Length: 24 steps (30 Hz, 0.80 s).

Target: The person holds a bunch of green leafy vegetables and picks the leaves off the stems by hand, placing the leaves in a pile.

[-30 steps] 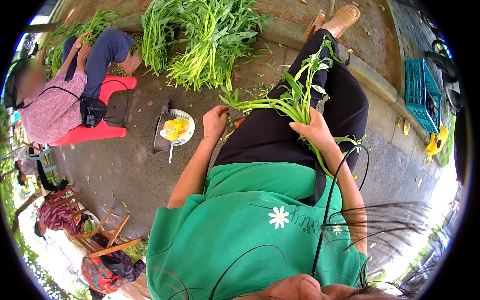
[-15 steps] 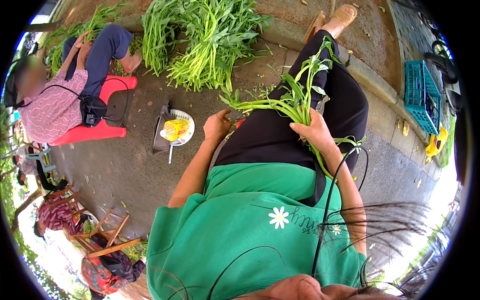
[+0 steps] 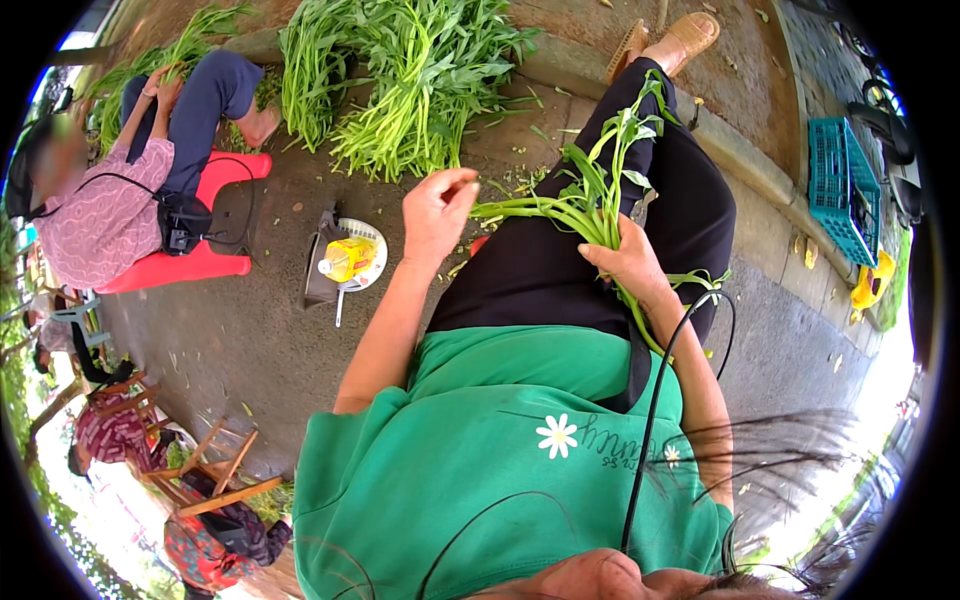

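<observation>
My right hand (image 3: 630, 257) is closed around a small bunch of water spinach (image 3: 570, 212), held over my lap. Its pale green stems point left and its leaves rise toward my knees. Some stems trail below that hand toward my forearm. My left hand (image 3: 433, 218) is raised just left of the stem ends, with its fingers curled and drawn together. Whatever may be between those fingertips is hidden. A large heap of water spinach (image 3: 425, 85) lies on the ground ahead of me.
To the left, a yellow-labelled bottle (image 3: 347, 259) lies on a white plate (image 3: 379, 262). Farther left, another person sits on a red plastic stool (image 3: 185, 268), hands among greens (image 3: 190, 40). A teal crate (image 3: 842, 190) stands at the right, beyond a stone curb (image 3: 745, 160).
My left hand has moved up and slightly forward, from beside my thigh to the level of the stem ends. My right hand keeps its hold on the bunch.
</observation>
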Motion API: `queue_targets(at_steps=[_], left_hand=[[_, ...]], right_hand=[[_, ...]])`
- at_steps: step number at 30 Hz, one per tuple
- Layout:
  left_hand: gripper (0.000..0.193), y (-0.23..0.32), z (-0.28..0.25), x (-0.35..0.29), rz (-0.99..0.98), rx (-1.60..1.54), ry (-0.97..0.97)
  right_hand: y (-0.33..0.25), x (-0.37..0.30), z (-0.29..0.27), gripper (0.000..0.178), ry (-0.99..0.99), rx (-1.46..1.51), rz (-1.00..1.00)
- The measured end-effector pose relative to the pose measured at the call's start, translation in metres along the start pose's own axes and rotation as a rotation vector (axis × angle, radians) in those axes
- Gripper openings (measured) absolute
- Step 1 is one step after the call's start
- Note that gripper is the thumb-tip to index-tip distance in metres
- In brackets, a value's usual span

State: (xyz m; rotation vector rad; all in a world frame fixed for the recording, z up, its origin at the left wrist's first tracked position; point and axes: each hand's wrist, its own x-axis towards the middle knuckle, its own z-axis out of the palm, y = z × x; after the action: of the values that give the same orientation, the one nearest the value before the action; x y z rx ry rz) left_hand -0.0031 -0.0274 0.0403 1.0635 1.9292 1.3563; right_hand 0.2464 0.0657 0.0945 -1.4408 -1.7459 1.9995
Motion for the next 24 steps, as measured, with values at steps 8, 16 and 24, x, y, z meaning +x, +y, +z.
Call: queue_targets(at_steps=[8, 16, 24], left_hand=[[0.02, 0.052, 0.046, 0.02, 0.245, 0.257, -0.51], [0.012, 0.052, 0.043, 0.028, -0.17, -0.202, -0.592], [0.014, 0.038, 0.039, 0.029, -0.11, -0.01, -0.629]], right_hand=[[-0.005, -0.001, 0.002, 0.04, 0.006, 0.002, -0.005], [-0.005, 0.0, 0.0, 0.035, -0.015, 0.02, -0.022], [-0.002, 0.0, -0.001, 0.034, -0.011, 0.032, -0.011]])
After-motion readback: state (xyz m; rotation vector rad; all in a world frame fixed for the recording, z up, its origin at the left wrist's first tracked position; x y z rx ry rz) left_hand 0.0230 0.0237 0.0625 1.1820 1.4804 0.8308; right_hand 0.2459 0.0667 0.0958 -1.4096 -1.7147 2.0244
